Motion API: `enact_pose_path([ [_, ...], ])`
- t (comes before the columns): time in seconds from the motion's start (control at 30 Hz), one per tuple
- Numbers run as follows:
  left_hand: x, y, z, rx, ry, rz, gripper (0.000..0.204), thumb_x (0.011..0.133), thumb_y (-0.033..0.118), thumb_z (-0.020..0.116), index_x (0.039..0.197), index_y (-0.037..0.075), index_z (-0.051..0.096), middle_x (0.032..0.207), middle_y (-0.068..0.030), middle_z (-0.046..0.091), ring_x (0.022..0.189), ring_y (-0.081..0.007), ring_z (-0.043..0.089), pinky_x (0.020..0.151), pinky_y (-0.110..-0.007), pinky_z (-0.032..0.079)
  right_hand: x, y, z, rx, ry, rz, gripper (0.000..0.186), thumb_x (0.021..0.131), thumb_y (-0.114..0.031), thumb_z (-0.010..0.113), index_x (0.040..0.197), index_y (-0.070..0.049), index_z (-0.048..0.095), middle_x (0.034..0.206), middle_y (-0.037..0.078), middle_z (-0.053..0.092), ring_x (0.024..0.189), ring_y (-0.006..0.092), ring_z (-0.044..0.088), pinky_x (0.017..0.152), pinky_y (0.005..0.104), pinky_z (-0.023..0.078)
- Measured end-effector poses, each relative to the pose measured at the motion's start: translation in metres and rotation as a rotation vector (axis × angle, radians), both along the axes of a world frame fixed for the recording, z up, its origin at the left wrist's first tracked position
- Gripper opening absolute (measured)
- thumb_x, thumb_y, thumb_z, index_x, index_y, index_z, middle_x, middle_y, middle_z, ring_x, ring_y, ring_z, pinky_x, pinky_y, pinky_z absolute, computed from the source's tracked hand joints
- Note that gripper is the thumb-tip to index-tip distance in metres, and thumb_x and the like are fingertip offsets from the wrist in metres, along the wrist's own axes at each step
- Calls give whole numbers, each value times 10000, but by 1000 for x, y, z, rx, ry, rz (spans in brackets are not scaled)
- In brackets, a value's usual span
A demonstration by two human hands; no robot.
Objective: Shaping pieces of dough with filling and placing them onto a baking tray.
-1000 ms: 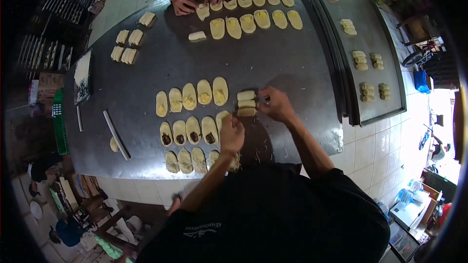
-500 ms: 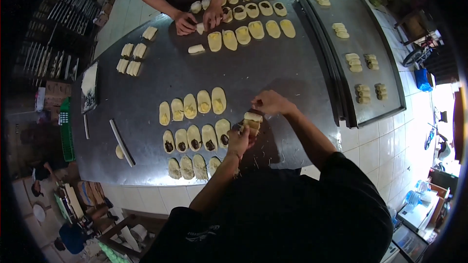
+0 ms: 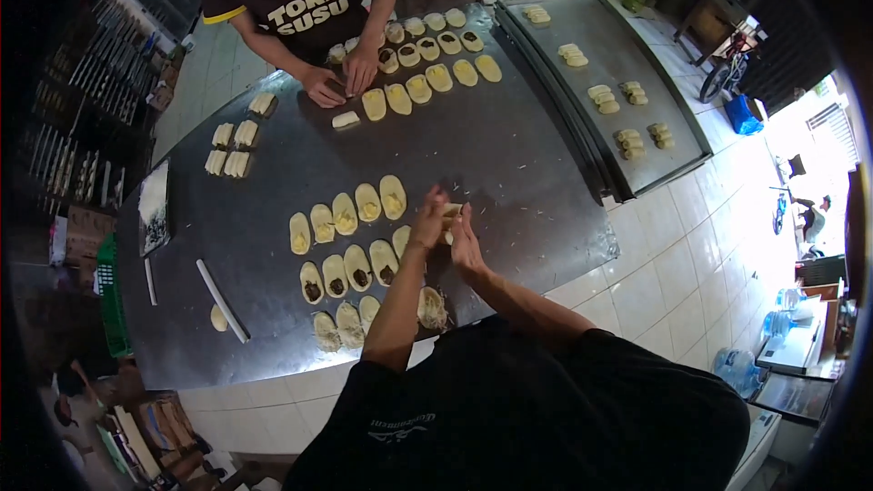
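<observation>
My left hand (image 3: 426, 225) and my right hand (image 3: 466, 247) come together over the near side of the dark metal table. Pressed between them is a small bundle of dough rolls (image 3: 448, 215), mostly covered by my fingers. The left fingers are slightly blurred. Left of my hands lie flat dough ovals in rows: a far row with yellow filling (image 3: 344, 215), a middle row with dark brown filling (image 3: 358, 269), and a near row with shredded topping (image 3: 348, 325). My left forearm hides part of the nearer rows. One shredded-topped oval (image 3: 432, 307) lies between my forearms.
Across the table a co-worker's hands (image 3: 341, 85) handle dough beside more filled ovals (image 3: 418, 88). Grouped rolls (image 3: 237, 164) lie at far left, near a floury tray (image 3: 155, 209). A white rolling pin (image 3: 222, 300) lies at left. A large metal tray (image 3: 637, 159) at right holds rolled bundles.
My right hand has come in beside my left, and both now press the dough rolls. The whole view has shifted. The co-worker's hands have lowered to the table.
</observation>
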State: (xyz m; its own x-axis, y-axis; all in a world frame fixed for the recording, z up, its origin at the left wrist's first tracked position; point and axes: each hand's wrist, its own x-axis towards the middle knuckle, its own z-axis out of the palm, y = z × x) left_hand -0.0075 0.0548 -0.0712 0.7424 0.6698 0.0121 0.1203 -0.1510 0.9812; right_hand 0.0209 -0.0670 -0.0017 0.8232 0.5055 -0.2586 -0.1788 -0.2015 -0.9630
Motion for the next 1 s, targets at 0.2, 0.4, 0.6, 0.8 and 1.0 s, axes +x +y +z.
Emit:
enact_pose_path([
  [0.2,-37,-49,84,-778,161,233,208,958,208,500,1060,29,536,900,-123,607,774,-215,620,641,-318,510,121,-42,46,-228,-417,-61,395,918,-293,481,1140,11,601,1015,239,636,999,373,615,845,414,498],
  [0.4,1,-46,28,-799,14,285,171,927,172,564,1023,30,559,931,-76,619,738,-192,609,619,-303,505,153,33,4,-537,-634,1078,234,745,-200,627,923,-50,658,838,175,653,771,321,639,702,380,517],
  [0.6,130,-103,121,-830,29,60,242,959,239,550,1083,31,560,1010,-53,603,895,-173,586,764,-312,491,209,-143,43,381,585,269,283,840,-139,678,1051,-27,525,980,51,579,898,154,581,812,318,515],
  [0.8,395,-219,152,-440,145,-653,256,987,226,479,1040,2,590,950,-7,593,878,-85,514,800,-261,446,366,-282,83,516,307,-310,315,849,-56,648,1094,-33,451,1003,68,555,934,170,583,827,329,527],
  [1.0,609,-337,181,28,84,-922,312,943,253,534,1098,-16,562,974,-143,628,910,-226,602,783,-347,479,526,-362,118,257,83,-729,271,869,-49,596,1077,18,435,978,92,548,881,152,585,782,299,536],
])
